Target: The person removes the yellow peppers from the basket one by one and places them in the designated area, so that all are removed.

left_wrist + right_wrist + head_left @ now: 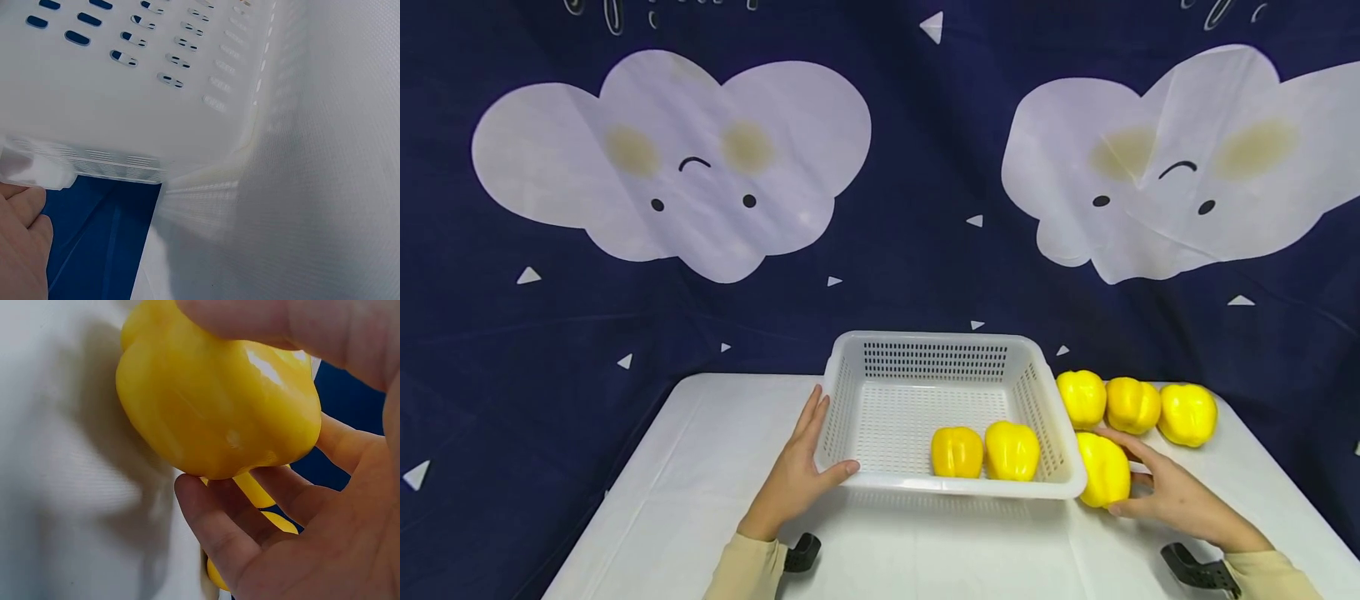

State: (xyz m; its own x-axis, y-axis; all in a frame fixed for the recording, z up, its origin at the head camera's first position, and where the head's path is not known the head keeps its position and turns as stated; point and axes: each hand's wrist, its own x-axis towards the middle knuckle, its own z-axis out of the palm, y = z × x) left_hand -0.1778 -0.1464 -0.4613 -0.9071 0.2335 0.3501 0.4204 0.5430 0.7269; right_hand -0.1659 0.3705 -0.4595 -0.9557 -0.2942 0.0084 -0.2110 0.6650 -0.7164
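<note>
A white plastic basket (880,482) with slotted walls stands at the back of the table. Two yellow bell peppers lie inside it at the front right, a left one (957,452) and a right one (1012,451). My left hand (793,479) holds the basket's front left corner, thumb over the front rim and fingers along the left side. Just outside the right wall, my right hand (1180,492) grips another yellow bell pepper (1103,471). The right wrist view shows thumb and fingers on opposite sides of this pepper (212,406), its shadow falling on the white cloth.
Three more yellow bell peppers stand in a row behind my right hand: one near the basket (1081,399), a middle one (1132,405) and an outer one (1187,414). A white cloth covers the table (925,550). Behind it hangs a dark blue curtain (925,275) with cloud prints.
</note>
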